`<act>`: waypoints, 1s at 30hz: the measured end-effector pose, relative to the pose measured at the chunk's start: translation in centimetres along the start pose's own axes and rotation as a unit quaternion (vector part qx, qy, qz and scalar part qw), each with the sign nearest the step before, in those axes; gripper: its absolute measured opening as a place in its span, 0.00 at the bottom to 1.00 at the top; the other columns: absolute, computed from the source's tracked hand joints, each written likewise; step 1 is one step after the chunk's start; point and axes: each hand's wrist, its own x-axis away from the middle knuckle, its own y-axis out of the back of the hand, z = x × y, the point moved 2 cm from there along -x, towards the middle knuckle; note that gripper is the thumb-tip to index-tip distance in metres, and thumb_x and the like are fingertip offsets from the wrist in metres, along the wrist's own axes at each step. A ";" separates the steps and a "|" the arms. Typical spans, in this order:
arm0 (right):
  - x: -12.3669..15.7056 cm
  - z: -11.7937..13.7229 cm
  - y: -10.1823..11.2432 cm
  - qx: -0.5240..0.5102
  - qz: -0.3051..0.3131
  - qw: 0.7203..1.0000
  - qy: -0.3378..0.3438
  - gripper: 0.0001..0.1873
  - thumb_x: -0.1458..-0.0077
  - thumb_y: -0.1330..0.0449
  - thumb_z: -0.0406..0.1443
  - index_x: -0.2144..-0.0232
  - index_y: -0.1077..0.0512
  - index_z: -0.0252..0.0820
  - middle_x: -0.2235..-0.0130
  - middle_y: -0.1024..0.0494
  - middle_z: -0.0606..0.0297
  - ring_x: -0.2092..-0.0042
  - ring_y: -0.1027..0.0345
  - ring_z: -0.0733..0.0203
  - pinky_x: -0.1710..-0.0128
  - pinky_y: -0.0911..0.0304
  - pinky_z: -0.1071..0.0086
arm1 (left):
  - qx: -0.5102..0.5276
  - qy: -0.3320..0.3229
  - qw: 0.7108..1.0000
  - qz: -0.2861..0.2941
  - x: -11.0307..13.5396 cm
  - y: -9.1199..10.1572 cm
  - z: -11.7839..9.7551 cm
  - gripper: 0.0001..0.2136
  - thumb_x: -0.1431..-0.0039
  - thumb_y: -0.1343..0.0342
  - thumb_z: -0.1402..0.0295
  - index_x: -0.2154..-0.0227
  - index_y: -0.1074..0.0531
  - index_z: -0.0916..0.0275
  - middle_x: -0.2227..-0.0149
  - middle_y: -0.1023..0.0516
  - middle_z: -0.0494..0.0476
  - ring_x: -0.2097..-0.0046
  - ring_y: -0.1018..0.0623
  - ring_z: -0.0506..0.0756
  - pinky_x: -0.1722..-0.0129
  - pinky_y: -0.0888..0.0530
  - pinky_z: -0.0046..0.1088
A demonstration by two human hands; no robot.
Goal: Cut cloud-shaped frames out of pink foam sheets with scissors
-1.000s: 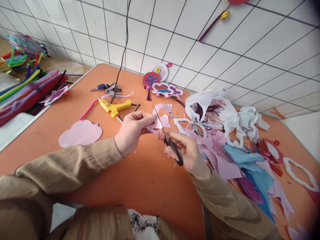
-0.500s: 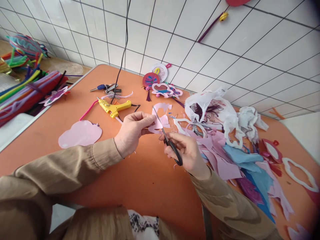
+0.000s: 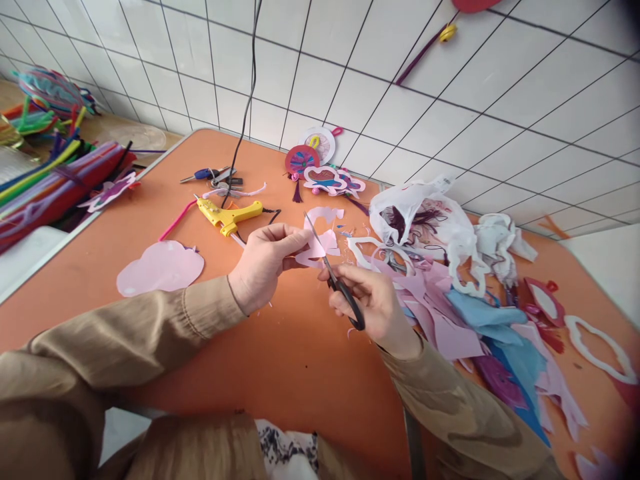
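My left hand [image 3: 270, 263] pinches a small piece of pink paper [image 3: 311, 252] between thumb and fingers, above the middle of the table. In my right hand [image 3: 373, 300] is a pair of scissors [image 3: 345, 293] with black handles, my fingers closed in the loops. The blades point up and away to the left, lying against the pink piece; whether they are parted is hard to make out. Just beyond, pink offcuts [image 3: 327, 215] lie on the table. A pink cloud-shaped cutout [image 3: 161, 268] rests left of my left hand.
A yellow glue gun [image 3: 227, 215] with a black cord [image 3: 247, 107] and keys [image 3: 213, 175] lie at the back left. Finished ornaments [image 3: 303, 160] stand by the tiled wall. A white plastic bag [image 3: 457, 223] and pink and blue scraps [image 3: 440, 313] cover the right side. Pipe cleaners [image 3: 55, 180] are far left.
Almost nothing differs. The pink piece and the scissors have shifted very slightly; both hands keep their places and grips.
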 end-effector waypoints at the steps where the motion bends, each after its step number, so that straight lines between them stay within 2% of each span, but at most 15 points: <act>1: 0.0 0.1 0.0 0.002 0.001 1.000 -0.004 0.11 0.47 0.37 0.41 0.65 0.24 0.40 0.76 0.31 0.71 0.78 0.40 0.68 0.77 0.44 0.70 | 0.000 0.000 1.000 0.000 0.0 0.0 0.0 0.15 0.51 0.27 0.64 0.79 0.27 0.66 0.77 0.24 0.51 0.73 0.22 0.49 0.65 0.21 0.29; 9: 0.2 -0.7 0.1 0.003 -0.003 1.000 0.006 0.13 0.45 0.36 0.43 0.63 0.23 0.40 0.77 0.34 0.72 0.78 0.40 0.68 0.78 0.45 0.71 | -0.010 0.008 1.000 -0.006 0.2 0.0 0.1 0.15 0.49 0.28 0.64 0.79 0.27 0.65 0.76 0.24 0.52 0.73 0.23 0.48 0.65 0.22 0.27; 15: 0.2 -1.1 0.1 0.005 0.005 1.000 -0.017 0.13 0.45 0.37 0.43 0.62 0.23 0.40 0.78 0.33 0.72 0.78 0.41 0.68 0.77 0.44 0.71 | -0.018 0.015 1.000 -0.014 0.0 0.1 0.0 0.15 0.51 0.27 0.62 0.78 0.27 0.65 0.75 0.24 0.52 0.73 0.22 0.49 0.66 0.22 0.27; 21: 0.2 -0.6 0.0 0.007 0.006 1.000 -0.013 0.15 0.46 0.36 0.45 0.63 0.23 0.40 0.79 0.33 0.72 0.78 0.42 0.68 0.77 0.47 0.70 | -0.061 -0.019 0.998 -0.016 -0.3 0.1 -0.6 0.15 0.49 0.29 0.63 0.80 0.27 0.65 0.76 0.22 0.56 0.74 0.25 0.49 0.73 0.24 0.26; 27: 0.2 -0.8 0.1 0.007 0.005 1.000 -0.018 0.14 0.46 0.36 0.44 0.64 0.23 0.41 0.78 0.33 0.72 0.78 0.41 0.68 0.77 0.44 0.70 | -0.058 -0.015 0.998 -0.013 -0.3 0.0 -0.5 0.11 0.51 0.32 0.66 0.79 0.26 0.65 0.75 0.22 0.56 0.71 0.22 0.51 0.65 0.18 0.33; 30: 0.3 -1.3 0.2 -0.012 0.010 1.000 -0.014 0.18 0.45 0.35 0.49 0.62 0.23 0.41 0.77 0.30 0.70 0.78 0.39 0.67 0.78 0.41 0.70 | -0.054 -0.005 0.998 -0.013 -0.3 0.0 -0.5 0.11 0.51 0.31 0.66 0.79 0.26 0.65 0.75 0.22 0.57 0.72 0.22 0.52 0.67 0.19 0.32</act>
